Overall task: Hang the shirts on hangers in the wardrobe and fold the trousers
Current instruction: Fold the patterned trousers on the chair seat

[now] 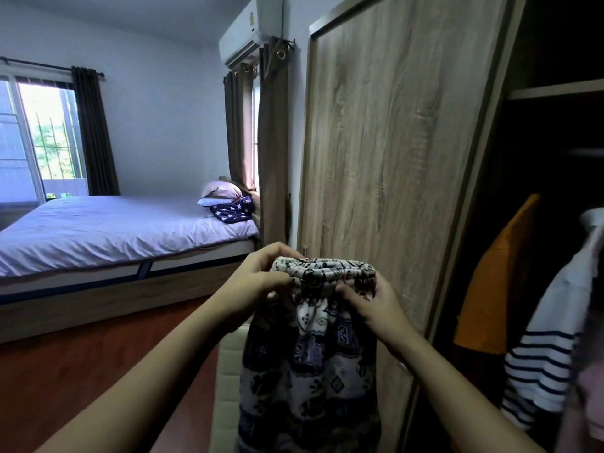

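Observation:
Patterned trousers [310, 364] in white, black and purple hang in front of me, held up by their gathered waistband. My left hand [261, 279] pinches the waistband's left end and my right hand [369, 302] grips its right end. Both hands are close together, in front of the wooden wardrobe door [392, 158]. On the right, in the dark open wardrobe, hang an orange shirt [490, 282] and a white shirt with navy stripes [549, 348]. Their hangers are hidden.
A bed [108, 233] with a pale sheet, pillows [220, 191] and a starred cloth stands at the left. Reddish wooden floor [81, 361] lies between me and the bed. A pale padded object [228, 354] stands behind the trousers. Curtains and an air conditioner [251, 27] are at the back.

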The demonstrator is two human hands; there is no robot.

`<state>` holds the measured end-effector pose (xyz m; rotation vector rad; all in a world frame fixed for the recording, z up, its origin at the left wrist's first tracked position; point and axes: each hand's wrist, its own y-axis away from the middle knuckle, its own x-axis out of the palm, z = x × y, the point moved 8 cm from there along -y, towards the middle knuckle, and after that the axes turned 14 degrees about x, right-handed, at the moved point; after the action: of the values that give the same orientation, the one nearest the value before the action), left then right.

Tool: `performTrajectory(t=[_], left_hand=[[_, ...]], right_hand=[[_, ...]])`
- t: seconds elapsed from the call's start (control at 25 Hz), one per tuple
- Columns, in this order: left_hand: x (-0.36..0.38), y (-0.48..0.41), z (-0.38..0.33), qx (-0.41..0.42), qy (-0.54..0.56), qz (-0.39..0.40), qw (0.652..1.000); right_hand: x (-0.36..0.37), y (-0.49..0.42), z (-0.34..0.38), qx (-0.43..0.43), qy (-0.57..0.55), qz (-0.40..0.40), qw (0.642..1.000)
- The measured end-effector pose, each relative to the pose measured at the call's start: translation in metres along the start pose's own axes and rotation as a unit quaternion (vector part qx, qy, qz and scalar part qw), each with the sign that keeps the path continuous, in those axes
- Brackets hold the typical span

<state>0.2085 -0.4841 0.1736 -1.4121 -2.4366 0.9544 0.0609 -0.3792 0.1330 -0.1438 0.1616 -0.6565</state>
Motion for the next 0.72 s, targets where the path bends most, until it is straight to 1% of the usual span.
performTrajectory(t=[0.04,0.08,0.12,0.16,0.2,0.24,0.28,0.36,0.4,0.48,0.52,0.6,0.64,0.68,0.72], left_hand=[[-0.009,-0.001,-0.002,0.008,-0.074,-0.004,0.997],[-0.017,-0.003,-0.005,0.022,-0.169,-0.004,0.985],[-0.021,-0.004,-0.009,0.036,-0.264,0.009,0.964],[-0.021,-0.005,-0.012,0.047,-0.356,0.027,0.933],[-0.017,-0.006,-0.017,0.06,-0.428,0.039,0.901],[-0.014,-0.007,-0.021,0.078,-0.473,0.037,0.877],[-0.01,-0.006,-0.027,0.101,-0.487,0.023,0.867],[-0.006,-0.003,-0.032,0.118,-0.49,0.002,0.864],[-0.005,-0.002,-0.03,0.113,-0.494,0.008,0.862],[0.0,-0.001,-0.017,0.085,-0.515,0.058,0.851],[0.002,-0.002,-0.01,0.065,-0.536,0.092,0.837],[0.01,-0.007,-0.002,0.052,-0.593,0.146,0.79],[0.017,-0.01,-0.002,0.068,-0.618,0.162,0.766],[0.026,-0.012,-0.003,0.089,-0.633,0.176,0.749],[0.033,-0.013,-0.003,0.102,-0.631,0.188,0.746]], right_hand=[[0.001,0.001,0.008,-0.022,0.01,-0.002,1.0],[0.003,0.002,0.015,-0.044,0.031,-0.002,0.999],[0.007,0.003,0.021,-0.056,0.054,0.003,0.997],[0.01,0.005,0.027,-0.064,0.078,0.004,0.995],[0.013,0.008,0.031,-0.072,0.092,0.0,0.993],[0.012,0.008,0.033,-0.072,0.101,-0.013,0.992],[0.011,0.008,0.035,-0.069,0.1,-0.02,0.992],[0.01,0.009,0.038,-0.065,0.1,-0.015,0.993],[0.01,0.011,0.036,-0.061,0.091,-0.004,0.994],[0.008,0.012,0.028,-0.046,0.056,0.017,0.997],[0.007,0.013,0.023,-0.033,0.043,0.027,0.998],[0.005,0.015,0.009,0.005,0.046,0.055,0.997],[0.004,0.016,0.001,0.023,0.056,0.07,0.996],[0.001,0.017,-0.007,0.035,0.066,0.082,0.994],[-0.002,0.018,-0.014,0.042,0.076,0.086,0.992]])
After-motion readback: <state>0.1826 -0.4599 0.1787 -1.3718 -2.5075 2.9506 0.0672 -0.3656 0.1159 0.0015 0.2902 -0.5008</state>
